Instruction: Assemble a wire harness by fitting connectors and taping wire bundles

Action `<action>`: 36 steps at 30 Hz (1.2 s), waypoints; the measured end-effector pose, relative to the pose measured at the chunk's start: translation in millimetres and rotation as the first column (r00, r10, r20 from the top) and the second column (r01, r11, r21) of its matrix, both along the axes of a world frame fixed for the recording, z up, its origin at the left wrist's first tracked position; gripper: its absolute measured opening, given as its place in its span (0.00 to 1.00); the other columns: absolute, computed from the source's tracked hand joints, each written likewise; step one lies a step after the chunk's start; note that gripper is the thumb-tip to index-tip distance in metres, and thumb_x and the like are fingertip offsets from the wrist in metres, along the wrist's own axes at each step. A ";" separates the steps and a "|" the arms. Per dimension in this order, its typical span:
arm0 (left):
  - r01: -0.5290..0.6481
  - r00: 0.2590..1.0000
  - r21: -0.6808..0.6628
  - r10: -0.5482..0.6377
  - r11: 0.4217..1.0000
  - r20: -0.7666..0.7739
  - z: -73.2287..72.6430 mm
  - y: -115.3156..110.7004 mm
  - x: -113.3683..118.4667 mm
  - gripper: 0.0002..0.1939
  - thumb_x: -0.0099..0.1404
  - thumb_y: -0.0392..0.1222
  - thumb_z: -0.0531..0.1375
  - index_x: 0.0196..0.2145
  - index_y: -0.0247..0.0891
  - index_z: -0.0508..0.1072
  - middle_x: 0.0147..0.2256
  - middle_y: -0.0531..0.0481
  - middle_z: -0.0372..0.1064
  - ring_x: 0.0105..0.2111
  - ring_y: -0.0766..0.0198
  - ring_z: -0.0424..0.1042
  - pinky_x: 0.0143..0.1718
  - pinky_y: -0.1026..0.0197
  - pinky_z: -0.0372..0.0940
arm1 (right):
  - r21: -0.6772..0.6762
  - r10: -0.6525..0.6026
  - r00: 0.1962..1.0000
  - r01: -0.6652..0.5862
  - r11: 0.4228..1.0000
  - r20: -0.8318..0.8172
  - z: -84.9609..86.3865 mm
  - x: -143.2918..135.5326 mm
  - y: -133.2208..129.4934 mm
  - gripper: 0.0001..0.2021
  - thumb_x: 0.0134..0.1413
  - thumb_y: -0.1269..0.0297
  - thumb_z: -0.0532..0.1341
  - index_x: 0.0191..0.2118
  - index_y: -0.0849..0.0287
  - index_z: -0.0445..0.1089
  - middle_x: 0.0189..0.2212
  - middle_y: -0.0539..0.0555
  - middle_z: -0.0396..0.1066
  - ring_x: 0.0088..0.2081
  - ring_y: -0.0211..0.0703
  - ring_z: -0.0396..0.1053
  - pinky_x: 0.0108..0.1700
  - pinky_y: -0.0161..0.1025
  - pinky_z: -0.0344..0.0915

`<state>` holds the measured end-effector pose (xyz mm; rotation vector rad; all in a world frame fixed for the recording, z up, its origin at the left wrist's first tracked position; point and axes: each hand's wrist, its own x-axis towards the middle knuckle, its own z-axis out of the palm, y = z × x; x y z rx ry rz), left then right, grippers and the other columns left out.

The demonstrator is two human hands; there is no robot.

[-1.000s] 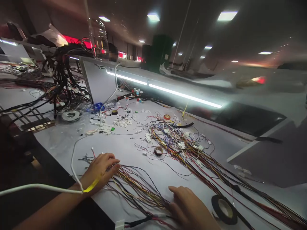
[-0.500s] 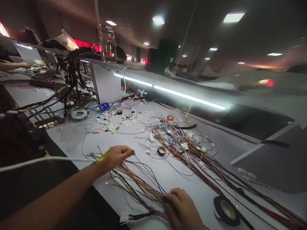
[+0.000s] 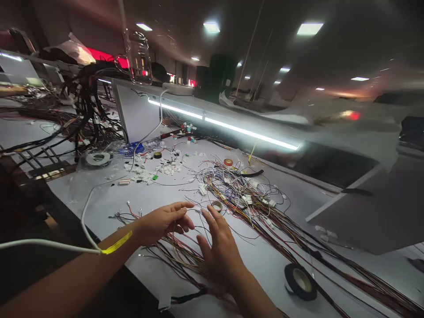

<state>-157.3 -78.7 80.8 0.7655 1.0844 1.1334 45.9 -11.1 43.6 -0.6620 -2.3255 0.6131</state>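
My left hand (image 3: 168, 224) is over the near part of the bench, thumb and forefinger pinched on a thin dark wire (image 3: 202, 227). My right hand (image 3: 220, 245) faces it, fingers and thumb apart, close to the same wire without visibly gripping it. Beneath both hands runs a bundle of red, yellow and black wires (image 3: 180, 252). A white connector (image 3: 164, 300) sits at the bench's near edge, on a black-wrapped branch. Over my left forearm passes a white cable (image 3: 66, 246) with a yellow tab (image 3: 118, 243).
A larger wire harness (image 3: 245, 194) stretches diagonally to the lower right. Black tape (image 3: 300, 282) lies at right; a smaller tape roll (image 3: 217, 206) is behind my right hand. Loose white connectors (image 3: 142, 174), a red tape roll (image 3: 228, 162) and a lit tube (image 3: 248, 132) are farther back.
My right hand has lifted off the wire bundle and moved up and left to beside my left hand, its fingers spreading. The camera view has shifted slightly right.
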 end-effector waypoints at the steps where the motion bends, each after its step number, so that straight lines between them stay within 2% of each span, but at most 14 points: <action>1: -0.020 0.999 0.006 0.020 1.000 0.025 -0.1 0.8 0.8 0.20 0.66 0.52 0.57 0.51 0.39 0.70 0.33 0.48 0.73 0.31 0.65 0.68 0.38 0.60 0.61 | -0.043 0.039 0.999 -0.040 0.998 -0.032 3.7 -12.8 2.1 0.30 0.55 0.70 0.58 0.63 0.53 0.54 0.63 0.59 0.54 0.63 0.52 0.54 0.61 0.53 0.56; 4: -0.107 0.993 0.000 0.107 0.994 0.047 0.5 -1.0 -2.1 0.18 0.65 0.55 0.56 0.40 0.38 0.75 0.31 0.49 0.70 0.31 0.65 0.67 0.39 0.60 0.62 | -0.246 0.151 0.984 -0.170 0.954 -0.095 8.9 -37.8 8.6 0.23 0.57 0.67 0.59 0.59 0.53 0.61 0.49 0.55 0.72 0.49 0.45 0.70 0.52 0.44 0.66; 7: -0.158 0.983 0.012 0.158 0.987 -0.090 -3.7 -8.6 -9.0 0.18 0.63 0.55 0.58 0.38 0.38 0.76 0.34 0.49 0.70 0.37 0.62 0.68 0.43 0.58 0.61 | -0.352 0.145 0.973 -0.200 0.914 -0.178 1.9 -40.3 16.2 0.11 0.61 0.63 0.56 0.45 0.54 0.73 0.34 0.50 0.76 0.36 0.40 0.73 0.42 0.36 0.68; 9: -0.162 0.958 0.016 0.161 0.987 -0.238 -12.1 -14.0 -11.5 0.18 0.61 0.54 0.61 0.43 0.40 0.76 0.37 0.48 0.71 0.39 0.61 0.67 0.43 0.59 0.61 | -0.395 0.035 0.971 -0.130 0.910 -0.238 -7.3 -34.8 21.3 0.12 0.62 0.60 0.55 0.42 0.56 0.74 0.34 0.51 0.76 0.36 0.40 0.73 0.41 0.35 0.68; 12: -0.208 0.887 0.030 0.201 0.978 -0.416 -28.5 -15.4 -7.8 0.24 0.57 0.54 0.64 0.49 0.40 0.73 0.41 0.48 0.70 0.35 0.63 0.67 0.35 0.62 0.61 | -0.473 -0.107 0.963 -0.023 0.881 -0.246 -19.3 -26.4 26.4 0.15 0.63 0.57 0.54 0.47 0.57 0.73 0.39 0.53 0.76 0.40 0.42 0.73 0.44 0.36 0.68; 17: -0.346 0.767 0.055 0.317 0.936 -0.558 -39.8 2.4 9.2 0.30 0.54 0.56 0.64 0.51 0.39 0.70 0.31 0.53 0.70 0.22 0.68 0.62 0.25 0.64 0.57 | -0.468 -0.058 0.963 -0.076 0.880 -0.265 -21.3 -22.8 24.7 0.16 0.62 0.57 0.55 0.50 0.55 0.72 0.43 0.53 0.76 0.44 0.44 0.73 0.48 0.38 0.67; 20: -0.342 0.822 0.053 0.326 0.938 -0.466 -36.6 14.0 17.9 0.19 0.56 0.56 0.63 0.36 0.36 0.75 0.21 0.55 0.67 0.22 0.66 0.64 0.27 0.63 0.59 | -0.405 -0.010 0.966 -0.098 0.909 -0.257 -17.2 -22.8 20.3 0.14 0.63 0.59 0.55 0.47 0.55 0.74 0.42 0.53 0.77 0.43 0.42 0.74 0.46 0.36 0.67; 24: -0.351 0.920 0.007 0.347 0.936 -0.182 -34.7 19.0 23.2 0.16 0.55 0.51 0.66 0.28 0.34 0.75 0.24 0.51 0.72 0.25 0.67 0.69 0.31 0.64 0.63 | -0.243 -0.010 0.997 -0.009 0.970 -0.077 -15.5 -22.7 17.2 0.13 0.62 0.63 0.53 0.35 0.56 0.75 0.30 0.51 0.76 0.32 0.39 0.71 0.36 0.33 0.63; 26: -0.442 0.897 -0.054 0.441 0.895 -0.042 -34.9 18.4 22.1 0.13 0.55 0.47 0.67 0.28 0.33 0.75 0.27 0.49 0.73 0.26 0.68 0.70 0.31 0.66 0.65 | -0.191 -0.059 0.998 0.054 0.980 -0.021 -18.1 -22.3 19.0 0.14 0.62 0.63 0.52 0.30 0.57 0.73 0.25 0.51 0.72 0.28 0.38 0.68 0.32 0.33 0.60; 28: -0.570 0.814 -0.118 0.578 0.813 0.058 -35.3 17.6 19.2 0.10 0.56 0.43 0.67 0.29 0.33 0.73 0.28 0.50 0.73 0.25 0.70 0.70 0.28 0.69 0.65 | -0.194 -0.098 0.995 0.095 0.976 -0.007 -22.6 -21.5 23.0 0.15 0.61 0.62 0.53 0.27 0.58 0.71 0.23 0.50 0.70 0.27 0.38 0.66 0.31 0.34 0.59; 30: -0.631 0.759 -0.147 0.646 0.761 0.084 -36.7 17.1 15.5 0.08 0.59 0.41 0.65 0.31 0.35 0.71 0.29 0.50 0.72 0.25 0.71 0.70 0.28 0.69 0.66 | -0.252 -0.134 0.990 0.117 0.960 -0.049 -27.1 -20.3 28.8 0.15 0.62 0.61 0.52 0.29 0.58 0.71 0.25 0.51 0.71 0.28 0.39 0.68 0.33 0.34 0.61; 32: -0.650 0.753 -0.091 0.656 0.754 0.054 -39.4 16.1 11.9 0.08 0.61 0.42 0.62 0.35 0.37 0.68 0.35 0.48 0.72 0.29 0.69 0.73 0.33 0.66 0.68 | -0.290 -0.198 0.972 0.154 0.945 -0.129 -28.5 -18.7 35.6 0.14 0.63 0.60 0.51 0.43 0.60 0.71 0.37 0.56 0.73 0.39 0.42 0.70 0.41 0.37 0.65; 34: -0.692 0.714 0.089 0.697 0.716 -0.065 -42.1 12.6 9.3 0.14 0.62 0.43 0.61 0.44 0.41 0.64 0.48 0.46 0.66 0.42 0.63 0.74 0.42 0.60 0.69 | -0.259 -0.252 0.951 0.201 0.945 -0.178 -24.1 -15.6 42.6 0.22 0.62 0.59 0.52 0.59 0.61 0.59 0.54 0.62 0.64 0.54 0.48 0.64 0.53 0.44 0.62; 36: -0.661 0.590 0.349 0.748 0.664 -0.304 -43.5 5.3 9.8 0.25 0.61 0.43 0.61 0.54 0.48 0.58 0.59 0.45 0.55 0.54 0.56 0.67 0.50 0.53 0.66 | -0.192 -0.235 0.959 0.204 0.960 -0.157 -13.0 -9.1 47.5 0.29 0.60 0.59 0.55 0.65 0.58 0.51 0.62 0.62 0.54 0.62 0.51 0.54 0.59 0.50 0.57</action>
